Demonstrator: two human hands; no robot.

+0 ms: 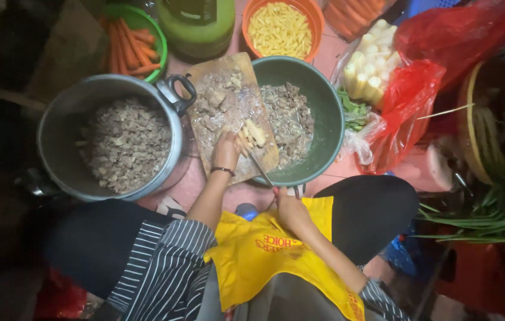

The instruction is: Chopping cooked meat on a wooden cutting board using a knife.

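Pinkish tiled floor (336,50) crowded with vessels, seen from above over a yellow apron (276,255) and striped sleeves.

Right hand (291,208) closed round the red handle of a thin-bladed knife (260,169), blade angled up onto a worn wooden chopping board (217,74). Left hand (227,151), dark band at the wrist, pressed down on a pale, lumpy piece of meat (252,134) near the board's front edge, the knife tip just beside it.

Coarse grey-brown scraps scattered over the board. Left of it, large grey metal pot (56,128) full of small chopped pieces; right, round green plastic basin (324,101) with rougher chunks.

Farther off: peeled orange carrots in a green bowl (152,27), yellow strips in an orange bowl (315,18), red plastic bags (407,101).
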